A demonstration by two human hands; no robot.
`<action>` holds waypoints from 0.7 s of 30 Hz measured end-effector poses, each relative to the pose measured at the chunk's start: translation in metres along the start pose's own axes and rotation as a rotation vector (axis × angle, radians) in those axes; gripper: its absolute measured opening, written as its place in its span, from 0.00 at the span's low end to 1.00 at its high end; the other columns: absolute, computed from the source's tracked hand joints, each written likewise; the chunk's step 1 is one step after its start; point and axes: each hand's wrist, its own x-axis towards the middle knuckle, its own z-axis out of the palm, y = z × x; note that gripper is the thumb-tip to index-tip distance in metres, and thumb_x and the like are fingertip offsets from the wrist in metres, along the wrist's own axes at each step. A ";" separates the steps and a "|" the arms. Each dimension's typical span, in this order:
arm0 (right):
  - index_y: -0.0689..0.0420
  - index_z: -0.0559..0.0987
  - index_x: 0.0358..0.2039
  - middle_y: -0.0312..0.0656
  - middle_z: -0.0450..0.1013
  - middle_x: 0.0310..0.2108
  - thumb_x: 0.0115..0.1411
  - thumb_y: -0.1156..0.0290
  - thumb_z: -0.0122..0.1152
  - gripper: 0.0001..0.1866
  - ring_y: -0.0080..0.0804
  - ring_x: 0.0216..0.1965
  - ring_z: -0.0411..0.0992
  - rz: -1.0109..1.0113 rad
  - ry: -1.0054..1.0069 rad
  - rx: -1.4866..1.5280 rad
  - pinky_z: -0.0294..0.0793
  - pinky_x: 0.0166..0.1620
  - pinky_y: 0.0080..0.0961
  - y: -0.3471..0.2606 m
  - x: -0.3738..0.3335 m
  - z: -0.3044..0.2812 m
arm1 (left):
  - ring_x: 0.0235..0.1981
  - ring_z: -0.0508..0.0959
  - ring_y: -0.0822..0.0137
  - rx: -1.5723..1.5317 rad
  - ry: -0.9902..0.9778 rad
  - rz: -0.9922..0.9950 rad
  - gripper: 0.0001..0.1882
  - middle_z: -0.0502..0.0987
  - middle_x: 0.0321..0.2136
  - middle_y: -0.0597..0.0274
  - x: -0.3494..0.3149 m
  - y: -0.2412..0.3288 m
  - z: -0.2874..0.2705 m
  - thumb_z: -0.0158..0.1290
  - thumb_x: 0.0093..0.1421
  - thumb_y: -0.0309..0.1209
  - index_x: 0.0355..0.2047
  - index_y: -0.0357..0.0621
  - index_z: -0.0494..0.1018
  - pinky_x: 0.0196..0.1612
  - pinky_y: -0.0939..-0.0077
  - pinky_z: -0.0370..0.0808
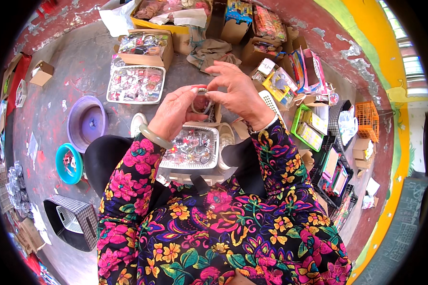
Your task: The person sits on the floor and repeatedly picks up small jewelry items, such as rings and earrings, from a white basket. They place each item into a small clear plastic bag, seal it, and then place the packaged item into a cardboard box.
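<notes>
Held up in front of me is a small pale ring-shaped band (202, 90), upright, with its round opening towards me; its exact kind is hard to make out. My left hand (172, 112) grips its left side between thumb and fingers. Thumb and forefinger of my right hand (237, 92) pinch at its upper right, while the other fingers stretch away. A pale bangle (156, 137) circles my left wrist. Beneath the hands, between my feet, stands a white basket (214, 147) filled with small, shiny packed trinkets (188, 146).
Ahead lie a second white basket (162, 85) of packets and a cardboard box (169, 53). A purple basin (76, 121) and a turquoise basin (60, 170) stand at left, near a checked bin (88, 216). To the right are a green tray (296, 126) and an orange crate (367, 121).
</notes>
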 end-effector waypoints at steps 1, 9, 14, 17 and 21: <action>0.58 0.79 0.22 0.49 0.70 0.45 0.42 0.71 0.61 0.06 0.48 0.54 0.60 -0.005 -0.004 0.005 0.61 0.54 0.34 -0.001 0.000 0.000 | 0.39 0.74 0.68 -0.003 0.002 -0.002 0.18 0.73 0.38 0.56 0.000 0.000 0.001 0.40 0.64 0.35 0.49 0.36 0.65 0.39 0.70 0.77; 0.58 0.80 0.23 0.52 0.69 0.45 0.42 0.71 0.58 0.07 0.49 0.54 0.60 -0.070 -0.136 -0.033 0.60 0.54 0.36 0.002 0.000 -0.005 | 0.41 0.75 0.67 0.038 -0.014 -0.035 0.18 0.73 0.40 0.56 -0.001 0.003 0.004 0.40 0.64 0.36 0.49 0.37 0.65 0.39 0.71 0.77; 0.58 0.80 0.24 0.52 0.69 0.45 0.41 0.71 0.58 0.08 0.49 0.54 0.60 0.017 -0.109 0.031 0.61 0.54 0.36 0.000 0.002 -0.004 | 0.40 0.75 0.68 0.072 0.030 -0.051 0.17 0.73 0.40 0.58 0.000 0.002 0.006 0.40 0.64 0.35 0.48 0.37 0.65 0.39 0.71 0.77; 0.58 0.81 0.24 0.51 0.70 0.44 0.40 0.71 0.58 0.09 0.48 0.54 0.60 0.020 -0.113 0.057 0.61 0.54 0.35 0.001 0.003 0.000 | 0.39 0.75 0.68 0.042 0.018 -0.041 0.16 0.73 0.39 0.58 0.000 0.001 0.006 0.40 0.64 0.35 0.47 0.38 0.66 0.38 0.72 0.77; 0.59 0.80 0.23 0.49 0.73 0.39 0.39 0.72 0.58 0.09 0.47 0.53 0.61 0.040 -0.145 0.077 0.60 0.54 0.34 0.002 0.002 0.003 | 0.39 0.75 0.69 -0.024 -0.002 -0.038 0.16 0.74 0.39 0.59 -0.002 0.000 0.006 0.41 0.64 0.35 0.47 0.38 0.66 0.37 0.73 0.78</action>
